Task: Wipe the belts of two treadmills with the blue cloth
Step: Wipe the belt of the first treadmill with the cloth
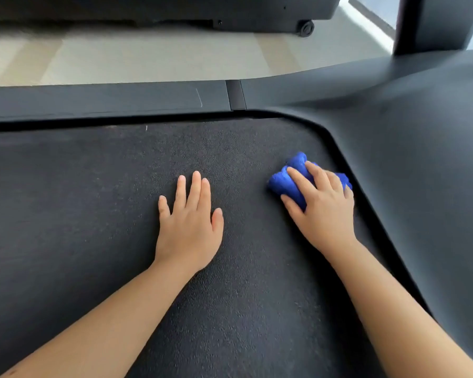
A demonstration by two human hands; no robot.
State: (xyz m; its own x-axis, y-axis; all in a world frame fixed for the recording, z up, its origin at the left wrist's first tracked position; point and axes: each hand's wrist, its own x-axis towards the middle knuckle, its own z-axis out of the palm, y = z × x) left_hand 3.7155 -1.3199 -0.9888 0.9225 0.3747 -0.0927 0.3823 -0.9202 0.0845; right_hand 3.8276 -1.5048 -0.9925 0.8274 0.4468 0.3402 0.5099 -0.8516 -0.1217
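Wiping step: right hand (322, 205) fingers grip blue cloth (287, 181) on belt (93, 200); left hand (189, 227) rests open. Next: sweep left.

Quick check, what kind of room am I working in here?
Probably a gym or home workout room: the hands rest on a treadmill belt beside its side rail, and a second machine's wheeled base stands on the pale floor.
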